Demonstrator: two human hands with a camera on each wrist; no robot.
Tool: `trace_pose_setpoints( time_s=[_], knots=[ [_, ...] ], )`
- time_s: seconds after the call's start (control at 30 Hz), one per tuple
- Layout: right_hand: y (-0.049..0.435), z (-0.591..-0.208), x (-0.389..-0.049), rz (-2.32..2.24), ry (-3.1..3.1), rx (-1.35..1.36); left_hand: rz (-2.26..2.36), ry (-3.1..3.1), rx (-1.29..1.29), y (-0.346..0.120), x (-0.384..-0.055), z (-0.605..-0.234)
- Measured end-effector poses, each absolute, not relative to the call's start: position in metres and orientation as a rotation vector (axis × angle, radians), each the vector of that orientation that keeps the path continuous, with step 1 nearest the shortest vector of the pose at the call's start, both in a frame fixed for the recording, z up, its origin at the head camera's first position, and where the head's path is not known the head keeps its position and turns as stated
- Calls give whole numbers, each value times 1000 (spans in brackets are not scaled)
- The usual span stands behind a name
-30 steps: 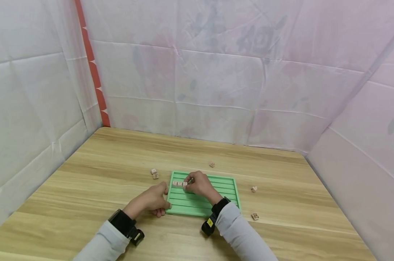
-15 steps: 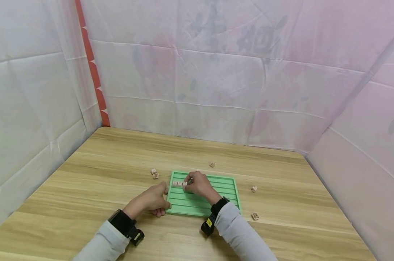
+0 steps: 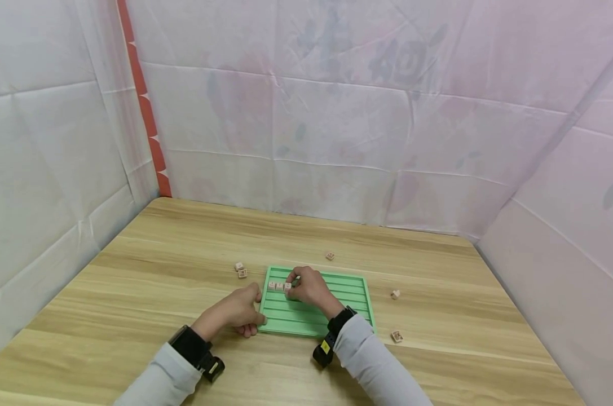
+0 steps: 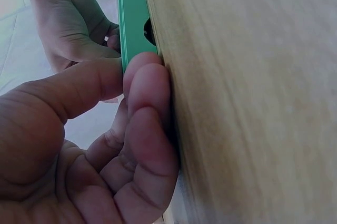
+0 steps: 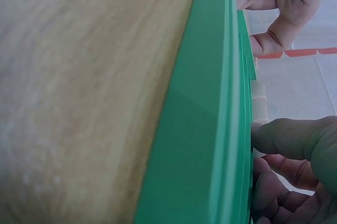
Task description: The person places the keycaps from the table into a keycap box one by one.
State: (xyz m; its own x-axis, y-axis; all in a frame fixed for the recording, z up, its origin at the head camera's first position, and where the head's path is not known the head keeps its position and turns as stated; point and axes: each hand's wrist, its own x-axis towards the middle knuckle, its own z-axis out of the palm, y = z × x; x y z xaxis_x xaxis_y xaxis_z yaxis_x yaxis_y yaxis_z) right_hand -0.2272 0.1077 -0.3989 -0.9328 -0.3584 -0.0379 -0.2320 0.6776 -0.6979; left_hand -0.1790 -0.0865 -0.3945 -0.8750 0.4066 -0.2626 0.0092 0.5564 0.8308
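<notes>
A green ridged tray (image 3: 291, 325) lies on the wooden table. My left hand (image 3: 239, 309) grips its left edge; in the left wrist view the thumb presses the rim, with curled fingers against the tray's side wall (image 4: 134, 18). Three small cream blocks with dark marks on top stand in a row at the tray's left, in an upper groove. My right hand (image 3: 311, 290) pinches the rightmost block (image 3: 287, 286), which sits beside the middle block (image 3: 279, 286). In the right wrist view the thumb (image 5: 281, 137) partly hides that block.
Two loose blocks (image 3: 242, 274) lie left of the tray and another block (image 3: 330, 256) behind it. To the right are a tilted block (image 3: 395, 294) and a hollow-side-up block (image 3: 397, 336). White sheeting (image 3: 336, 124) rises behind the table and at both sides.
</notes>
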Motion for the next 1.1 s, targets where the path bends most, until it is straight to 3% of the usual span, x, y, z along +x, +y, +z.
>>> trace_pose_setpoints(
  time_s=[0.47, 1.1],
  knots=[
    [107, -398, -225, -1030, 2748, -477, 1266, 2353, 337, -86, -180, -395],
    [114, -356, -201, -353, 2877, -579, 1283, 2351, 339, -86, -179, -394]
  ],
)
